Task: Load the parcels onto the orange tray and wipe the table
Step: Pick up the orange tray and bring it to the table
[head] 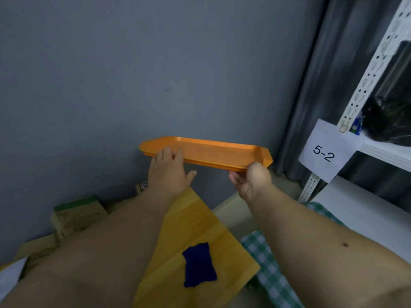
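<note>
The orange tray point(211, 152) is held up in the air in front of the grey wall, nearly level and empty. My left hand point(166, 172) grips its near-left rim, fingers over the edge. My right hand point(251, 178) holds the near-right corner from below. Under my arms lies a yellow table top point(200, 221) with a dark blue cloth point(199, 264) on it. Brown paper-wrapped parcels point(75, 216) lie at the left against the wall, partly hidden by my left arm.
A white slotted metal shelf point(364, 85) stands at the right with a paper label "5-2" point(324, 152) and a black bag point(389, 121) on it. A green checked cloth point(264, 258) lies beside the table. A grey curtain point(311, 107) hangs in the corner.
</note>
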